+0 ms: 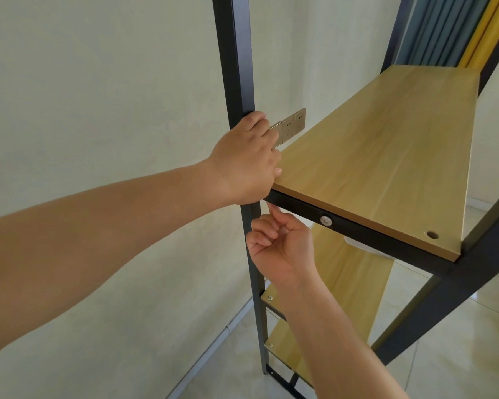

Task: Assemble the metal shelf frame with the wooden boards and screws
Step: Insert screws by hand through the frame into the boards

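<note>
A black metal shelf frame stands by the wall, and my left hand [247, 159] is wrapped around its front left post [236, 53] just above a wooden board [386, 156]. The board lies on a black crossbar [372, 237] that carries a silver screw head [325, 220]. An open hole [432, 234] shows near the board's front right corner. My right hand [280, 243] is under the board's left corner, fingers pinched against the crossbar's underside. What they pinch is hidden. Lower wooden boards [355, 283] sit in the frame below.
A pale wall with socket plates [293, 123] is close behind the post. Grey and yellow curtains [455, 27] hang at the top right. Glossy floor tiles [458, 355] lie below. A slanted black frame leg [444, 300] crosses the lower right.
</note>
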